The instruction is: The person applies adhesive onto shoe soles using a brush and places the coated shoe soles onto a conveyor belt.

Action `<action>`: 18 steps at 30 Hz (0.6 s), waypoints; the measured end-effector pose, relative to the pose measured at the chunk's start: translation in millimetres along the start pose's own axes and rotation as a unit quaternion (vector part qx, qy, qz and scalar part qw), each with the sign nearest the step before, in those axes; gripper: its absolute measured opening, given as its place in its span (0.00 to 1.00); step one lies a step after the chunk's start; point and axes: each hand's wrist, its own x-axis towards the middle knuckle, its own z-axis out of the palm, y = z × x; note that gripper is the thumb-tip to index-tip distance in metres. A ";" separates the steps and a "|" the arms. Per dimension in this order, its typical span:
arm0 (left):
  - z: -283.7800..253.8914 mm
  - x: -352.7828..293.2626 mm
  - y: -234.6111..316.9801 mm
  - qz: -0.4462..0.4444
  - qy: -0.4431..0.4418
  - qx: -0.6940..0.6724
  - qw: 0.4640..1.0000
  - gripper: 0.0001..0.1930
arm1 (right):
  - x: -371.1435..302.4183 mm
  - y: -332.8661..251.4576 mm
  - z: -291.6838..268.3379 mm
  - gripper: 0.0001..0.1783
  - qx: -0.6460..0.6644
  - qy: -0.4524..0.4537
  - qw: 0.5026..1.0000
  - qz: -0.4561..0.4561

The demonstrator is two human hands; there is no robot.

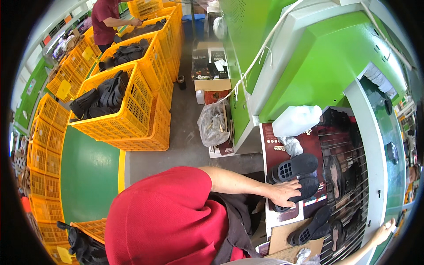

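Note:
My left hand (286, 192) reaches across to a black shoe sole (308, 187) and rests on it, fingers spread over its surface. Beside it, on the far side, lies another black sole (298, 166) with a grid-patterned heel. Nearer to me, a pair of black soles (311, 228) sits on a piece of cardboard. At the lower right, my right hand (385, 230) is at the outer side of the green machine's door (375, 176), its fingers closed around something small there that I cannot make out. Inside the machine, dark shoe parts (336, 176) lie on a rack of metal rods (327, 152).
A white plastic jug (297, 121) stands beyond the soles, against the green machine (327, 66). Yellow crates (145, 106) filled with black shoes line the left. A co-worker in a dark red shirt (105, 11) stands behind them. A clear plastic bag (213, 126) hangs near cardboard boxes.

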 end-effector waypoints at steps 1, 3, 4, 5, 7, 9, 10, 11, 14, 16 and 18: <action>-0.3 0.2 0.0 -0.001 0.000 0.000 1.000 0.30 | -2.0 -2.0 -0.6 0.18 -0.002 0.004 1.000 -0.003; -0.7 0.7 0.0 -0.003 -0.005 0.012 1.000 0.30 | -2.6 -0.8 1.1 0.18 -0.005 0.007 1.000 -0.005; -1.8 0.4 0.9 -0.002 -0.004 0.011 1.000 0.30 | -1.3 0.3 0.9 0.18 -0.010 0.007 1.000 -0.008; -3.0 0.3 1.6 -0.004 -0.004 0.009 1.000 0.30 | -0.6 0.2 0.0 0.18 -0.016 0.008 1.000 -0.012; -5.6 -0.2 2.0 -0.008 -0.003 0.007 1.000 0.30 | -1.9 -8.0 -1.6 0.18 -0.015 0.004 1.000 -0.002; -8.0 -2.0 2.0 -0.019 -0.014 0.004 1.000 0.30 | -2.5 -15.9 2.2 0.18 -0.011 -0.004 1.000 0.005; -9.0 -1.5 2.5 -0.018 -0.011 0.004 1.000 0.30 | -2.9 -15.5 1.4 0.18 -0.012 -0.001 1.000 0.004; -9.7 -1.6 3.4 -0.022 -0.017 0.001 1.000 0.30 | -2.9 -14.4 1.3 0.18 -0.013 0.001 1.000 0.002; -7.2 2.0 5.1 -0.016 -0.028 0.000 0.999 0.31 | 16.1 30.7 14.3 0.18 -0.018 0.017 1.000 -0.004; -5.8 -0.6 3.5 -0.027 -0.029 -0.009 0.999 0.32 | 17.7 30.4 23.8 0.18 -0.021 0.003 1.000 0.001; -7.5 -4.2 3.9 -0.037 -0.027 -0.008 0.999 0.32 | 20.1 24.3 31.1 0.19 -0.022 -0.019 1.000 0.005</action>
